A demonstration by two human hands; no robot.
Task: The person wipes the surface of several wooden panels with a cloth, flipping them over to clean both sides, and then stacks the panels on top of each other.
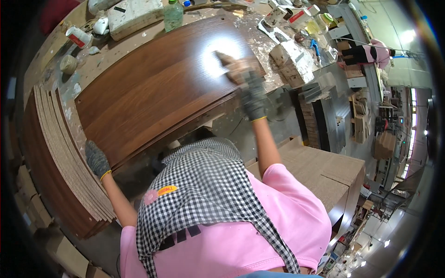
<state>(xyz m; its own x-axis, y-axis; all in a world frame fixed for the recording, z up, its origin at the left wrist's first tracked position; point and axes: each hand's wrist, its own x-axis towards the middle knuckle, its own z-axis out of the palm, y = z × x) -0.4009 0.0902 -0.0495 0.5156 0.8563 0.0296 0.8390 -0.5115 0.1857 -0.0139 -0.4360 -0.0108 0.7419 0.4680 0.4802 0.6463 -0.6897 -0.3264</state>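
Observation:
A dark brown wood-grain panel lies face up on the workbench, with a bright glare near its far right end. My right hand, in a grey knit glove with a yellow cuff, is over that right end. Motion smears its fingers, so whether anything is in them does not show. At the panel's near left corner is my left hand, gloved alike, its fingers curled against the edge. Another panel edge shows just under the top one. Beside my left hand stands a row of boards with pale raw edges.
Along the bench's far side are a stained white block, a green plastic bottle and a paper cup. Another stained block sits right of the panel. Brown boxes stand at my right; a person is farther off.

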